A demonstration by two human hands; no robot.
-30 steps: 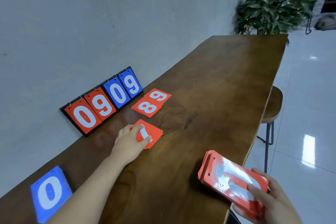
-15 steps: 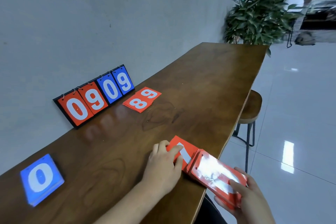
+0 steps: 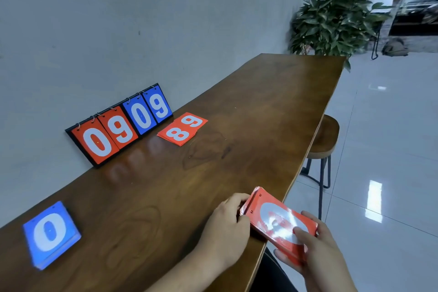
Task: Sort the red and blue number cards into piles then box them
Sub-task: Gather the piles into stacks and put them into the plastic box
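Red card stack point(image 3: 277, 218), at the near edge of the table point(image 3: 260, 102): fingers and thumb of the right hand point(image 3: 317, 251) clasp its near end, curled fingers of the left hand point(image 3: 225, 223) grip its far end. Squaring edges evenly should stop slippage (a judgement). Counted: one blue pile point(image 3: 51, 232), two loose red cards point(image 3: 182, 128) showing, one four-digit scoreboard point(image 3: 120, 125).

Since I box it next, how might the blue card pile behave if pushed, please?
The blue card pile shows loose layers at its edge, so a push would probably fan it out. Its top card lies flat, likely stiff. The polished table may let it slide.
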